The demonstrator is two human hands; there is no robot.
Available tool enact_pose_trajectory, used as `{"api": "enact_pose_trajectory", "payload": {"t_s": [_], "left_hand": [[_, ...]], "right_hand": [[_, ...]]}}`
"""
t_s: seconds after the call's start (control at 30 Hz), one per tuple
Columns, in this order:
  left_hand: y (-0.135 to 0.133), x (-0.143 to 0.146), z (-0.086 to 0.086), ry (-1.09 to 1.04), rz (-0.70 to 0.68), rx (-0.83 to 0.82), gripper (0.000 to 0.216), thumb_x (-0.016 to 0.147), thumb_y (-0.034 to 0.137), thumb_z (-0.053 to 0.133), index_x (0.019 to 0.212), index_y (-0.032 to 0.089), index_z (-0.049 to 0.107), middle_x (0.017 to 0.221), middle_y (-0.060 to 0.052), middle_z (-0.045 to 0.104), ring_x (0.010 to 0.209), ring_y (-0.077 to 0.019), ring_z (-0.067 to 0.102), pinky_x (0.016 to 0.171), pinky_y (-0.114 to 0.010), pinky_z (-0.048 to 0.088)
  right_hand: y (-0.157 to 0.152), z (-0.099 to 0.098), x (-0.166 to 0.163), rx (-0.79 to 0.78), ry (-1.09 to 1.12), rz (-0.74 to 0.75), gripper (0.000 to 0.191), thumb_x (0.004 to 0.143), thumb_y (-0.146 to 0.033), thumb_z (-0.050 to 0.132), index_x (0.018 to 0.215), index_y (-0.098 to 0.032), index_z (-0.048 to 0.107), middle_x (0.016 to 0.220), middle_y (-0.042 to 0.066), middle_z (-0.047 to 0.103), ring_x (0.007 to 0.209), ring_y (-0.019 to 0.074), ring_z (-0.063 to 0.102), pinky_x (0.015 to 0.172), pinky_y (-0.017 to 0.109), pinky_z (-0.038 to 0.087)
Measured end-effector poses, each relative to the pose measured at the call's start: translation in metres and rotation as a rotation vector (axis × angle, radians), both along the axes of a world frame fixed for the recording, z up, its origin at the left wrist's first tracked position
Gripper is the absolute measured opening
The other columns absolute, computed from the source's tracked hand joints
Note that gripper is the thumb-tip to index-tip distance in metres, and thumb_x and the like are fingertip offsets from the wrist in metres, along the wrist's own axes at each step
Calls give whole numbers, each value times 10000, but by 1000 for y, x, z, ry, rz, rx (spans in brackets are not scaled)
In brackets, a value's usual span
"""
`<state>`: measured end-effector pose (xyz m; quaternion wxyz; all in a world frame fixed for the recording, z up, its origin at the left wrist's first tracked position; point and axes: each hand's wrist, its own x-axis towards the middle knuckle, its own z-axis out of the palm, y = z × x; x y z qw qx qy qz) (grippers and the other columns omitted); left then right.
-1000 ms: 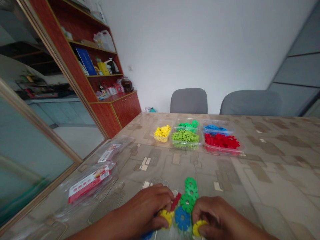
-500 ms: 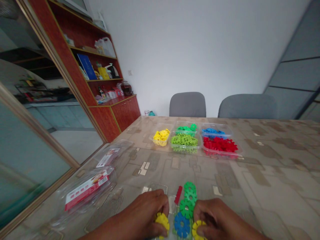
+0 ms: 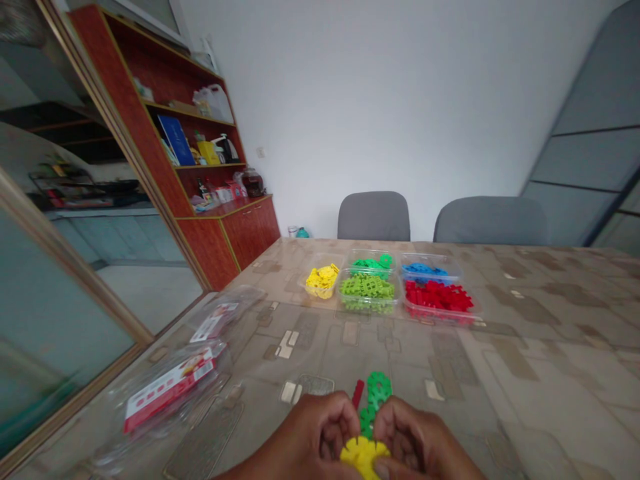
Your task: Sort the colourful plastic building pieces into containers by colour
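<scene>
Close to the camera, my left hand (image 3: 317, 430) and my right hand (image 3: 420, 433) are closed and meet over yellow notched plastic discs (image 3: 363, 453). The discs overlap between my fingertips, and I cannot tell whether their slots are joined. Just beyond my hands, a row of green notched discs (image 3: 379, 389) lies on the table, its near part hidden behind the yellow discs and my fingers. To the left of that row is a narrow red piece (image 3: 357, 393), touching or very near my left knuckles. The blue disc is out of sight.
Further back stand clear tubs of yellow discs (image 3: 321, 280), green discs (image 3: 371, 265), light-green pieces (image 3: 367, 290), blue pieces (image 3: 425, 271) and red pieces (image 3: 440, 298). Plastic packaging with a red label (image 3: 170, 390) lies at left. Two grey chairs (image 3: 374, 217) stand behind the table.
My hands have come together from either side, bringing the two yellow discs into contact or overlap. They now cover the blue disc and part of the green row. The view has tilted slightly upward.
</scene>
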<state>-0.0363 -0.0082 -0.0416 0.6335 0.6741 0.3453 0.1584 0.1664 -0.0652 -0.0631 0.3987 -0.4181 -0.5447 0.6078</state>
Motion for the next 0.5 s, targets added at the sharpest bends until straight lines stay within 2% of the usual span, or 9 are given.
{"api": "enact_pose_trajectory", "payload": {"t_s": [0.13, 0.23, 0.37, 0.4, 0.5], "left_hand": [[2, 4, 2, -38, 51, -2, 339, 643, 350, 778, 797, 175, 532, 625, 56, 525, 527, -68, 398, 481, -174, 268], [20, -1, 18, -61, 130, 50, 322, 666, 360, 766, 800, 172, 541, 655, 31, 569, 548, -81, 445, 487, -177, 302], [77, -14, 52, -20, 359, 236, 402, 670, 453, 801, 815, 175, 548, 609, 44, 578, 462, -78, 444, 441, -183, 332], [95, -17, 60, -13, 432, 327, 433, 661, 476, 813, 819, 167, 555, 586, 47, 568, 452, -82, 446, 433, -189, 343], [145, -15, 78, -17, 520, 431, 403, 734, 454, 805, 825, 146, 562, 569, 63, 519, 477, -81, 458, 461, -188, 379]], "right_hand": [[-1, 1, -1, -43, 88, -23, 526, 758, -687, 722, 873, -222, 505, 705, -47, 542, 536, 70, 448, 483, 182, 323], [1, 9, 3, -37, 60, -89, 523, 833, -714, 616, 974, -221, 519, 692, -51, 533, 547, 88, 503, 499, 194, 391], [10, 8, 12, -16, -10, -219, 527, 829, -720, 606, 959, -212, 549, 677, -67, 496, 519, 80, 483, 480, 191, 366], [12, 6, 13, -20, -22, -226, 523, 818, -713, 624, 942, -210, 554, 671, -71, 487, 510, 75, 471, 477, 189, 353], [17, -3, 16, -31, -60, -216, 495, 812, -686, 644, 899, -206, 559, 636, -78, 462, 492, 73, 452, 464, 186, 317]]}}
